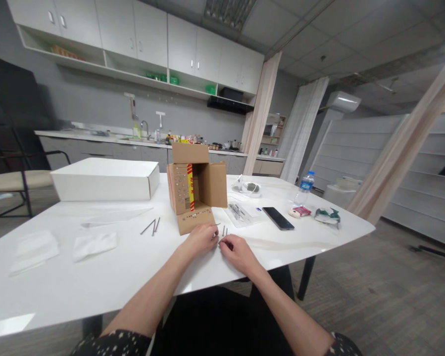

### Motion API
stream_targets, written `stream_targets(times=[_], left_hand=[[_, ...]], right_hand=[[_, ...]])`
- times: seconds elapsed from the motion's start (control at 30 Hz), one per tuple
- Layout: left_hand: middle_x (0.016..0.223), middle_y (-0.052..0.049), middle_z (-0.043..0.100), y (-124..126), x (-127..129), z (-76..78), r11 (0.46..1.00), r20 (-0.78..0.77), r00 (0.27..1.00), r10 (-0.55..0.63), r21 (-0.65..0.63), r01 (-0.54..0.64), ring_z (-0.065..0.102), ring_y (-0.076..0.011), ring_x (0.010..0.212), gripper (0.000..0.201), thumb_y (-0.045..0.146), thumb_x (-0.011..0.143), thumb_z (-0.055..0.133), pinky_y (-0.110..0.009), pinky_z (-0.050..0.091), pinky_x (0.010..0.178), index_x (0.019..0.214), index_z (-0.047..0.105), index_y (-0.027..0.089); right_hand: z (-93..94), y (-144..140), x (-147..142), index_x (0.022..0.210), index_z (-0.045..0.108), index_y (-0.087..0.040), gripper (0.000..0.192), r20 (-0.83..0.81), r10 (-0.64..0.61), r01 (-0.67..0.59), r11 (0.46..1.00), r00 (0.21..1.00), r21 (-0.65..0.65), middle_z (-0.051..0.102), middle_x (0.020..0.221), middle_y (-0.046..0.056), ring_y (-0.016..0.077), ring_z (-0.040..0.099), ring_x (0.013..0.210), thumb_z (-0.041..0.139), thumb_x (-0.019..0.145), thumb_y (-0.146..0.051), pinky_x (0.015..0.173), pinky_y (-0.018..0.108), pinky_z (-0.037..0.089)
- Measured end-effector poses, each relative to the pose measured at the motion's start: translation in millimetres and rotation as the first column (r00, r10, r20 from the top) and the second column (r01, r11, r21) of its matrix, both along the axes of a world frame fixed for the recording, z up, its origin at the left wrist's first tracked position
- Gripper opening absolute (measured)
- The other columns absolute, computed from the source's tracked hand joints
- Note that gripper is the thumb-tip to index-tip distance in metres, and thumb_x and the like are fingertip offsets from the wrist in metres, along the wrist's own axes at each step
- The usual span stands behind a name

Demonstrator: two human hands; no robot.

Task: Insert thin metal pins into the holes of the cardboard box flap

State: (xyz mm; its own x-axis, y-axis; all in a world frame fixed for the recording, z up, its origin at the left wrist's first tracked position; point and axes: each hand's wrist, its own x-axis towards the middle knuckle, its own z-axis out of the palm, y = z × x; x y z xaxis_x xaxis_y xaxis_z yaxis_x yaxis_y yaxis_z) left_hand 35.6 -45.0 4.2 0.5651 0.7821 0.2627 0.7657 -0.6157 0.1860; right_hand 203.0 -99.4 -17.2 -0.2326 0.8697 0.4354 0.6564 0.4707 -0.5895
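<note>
We've both hands on the table [96,277] just in front of the cardboard box [194,190]. Left hand [202,238] & right hand [237,252] pinch thin metal pins [224,231], prob. nails: light, stiff, slippery; best held mid-shaft.

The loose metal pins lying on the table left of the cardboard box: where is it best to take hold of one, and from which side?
Probably at the near end of one of the metal pins, pinching from above. They lie flat on the white table, fanned apart at the far ends, with open surface around them and the cardboard box to their right. The left hand is nearer than the right hand.
</note>
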Motion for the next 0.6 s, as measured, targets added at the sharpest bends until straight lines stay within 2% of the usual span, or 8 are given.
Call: stream_targets(times=[0.33,0.47,0.6], left_hand=[[0.095,-0.008,0.068,3.6,-1.7,-3.4,1.0,-0.003,1.0,0.013,0.021,-0.013,0.064,-0.0221,0.093,0.023,0.023,0.088,0.046,-0.032,0.047,0.082,0.095,0.067,0.019],[0.105,-0.01,0.066,4.7,-2.4,-1.5,0.998,-0.034,0.998,0.053,0.028,-0.052,0.061,-0.0237,0.102,0.025,0.02,0.087,0.046,-0.035,0.045,0.089,0.102,0.066,0.019],[0.112,-0.012,0.063,8.2,-3.1,-0.7,0.989,-0.087,0.989,0.121,0.092,-0.113,0.056,-0.0252,0.111,0.028,0.015,0.086,0.046,-0.039,0.043,0.095,0.107,0.064,0.019]], right_hand=[[0.8,-0.6,-0.2,0.08,0.068,-0.017,0.016,-0.001,-0.014,0.014,1.0,1.0,-0.008,0.067,0.077,0.003,0.0149,0.057,0.07,0.053,0.086,-0.017,0.067,0.024,0.041],[2.2,-1.6,-0.3,0.079,0.068,-0.018,0.017,0.002,-0.014,0.014,1.0,1.0,-0.007,0.067,0.077,0.003,0.0149,0.057,0.07,0.053,0.086,-0.017,0.068,0.024,0.041],[3.3,-1.9,-0.3,0.079,0.068,-0.017,0.017,0.012,-0.013,0.013,1.0,1.0,-0.003,0.067,0.077,0.003,0.0147,0.057,0.07,0.054,0.087,-0.017,0.067,0.024,0.041]])
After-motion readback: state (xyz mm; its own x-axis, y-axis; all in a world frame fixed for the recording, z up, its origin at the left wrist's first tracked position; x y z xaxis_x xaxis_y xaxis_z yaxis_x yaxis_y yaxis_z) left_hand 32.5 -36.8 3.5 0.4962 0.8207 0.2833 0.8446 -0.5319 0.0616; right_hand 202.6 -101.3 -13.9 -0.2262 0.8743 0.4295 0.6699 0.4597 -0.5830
